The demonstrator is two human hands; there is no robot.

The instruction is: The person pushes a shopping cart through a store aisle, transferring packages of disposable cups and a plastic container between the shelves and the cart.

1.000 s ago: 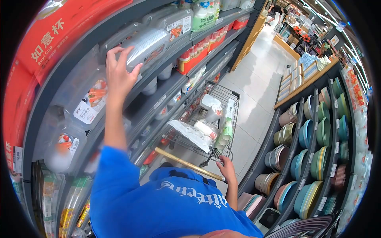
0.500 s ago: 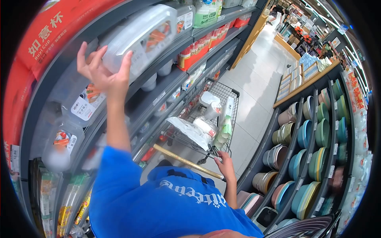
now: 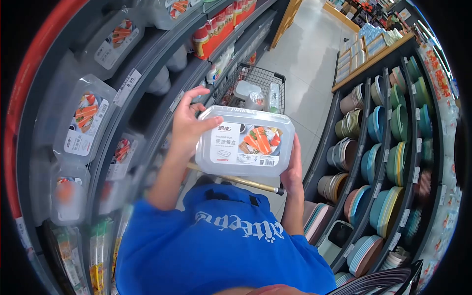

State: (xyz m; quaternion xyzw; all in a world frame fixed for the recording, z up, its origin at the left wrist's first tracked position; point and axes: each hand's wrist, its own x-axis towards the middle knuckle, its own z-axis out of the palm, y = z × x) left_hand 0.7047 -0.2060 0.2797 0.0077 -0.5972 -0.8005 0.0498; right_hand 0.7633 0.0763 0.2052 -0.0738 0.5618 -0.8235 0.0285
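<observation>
A translucent plastic food container pack (image 3: 231,170) is between my two hands, its printed label of orange-red food facing up at me. My left hand (image 3: 191,118) grips its left end, with the thumb lying over the top and the fingers behind. At the other end, my right hand (image 3: 293,171) is closed along the right edge, most of its fingers hidden underneath. Beyond the pack stands a wire shopping cart (image 3: 280,81) holding clear and white packaged goods, its front part covered by the pack. The cart's handle (image 3: 246,182) runs below the pack.
Similar container packs (image 3: 82,120) fill the shelf on my left, above a price tag (image 3: 128,87). Red packages (image 3: 216,32) stand farther along. Stacked bowls (image 3: 377,123) and plates line the right-hand shelves (image 3: 327,147). A tiled aisle floor (image 3: 307,54) runs ahead.
The container pack has come down from the left shelf to in front of my chest. My right hand has left the cart's side and now holds the pack too. The view has shifted.
</observation>
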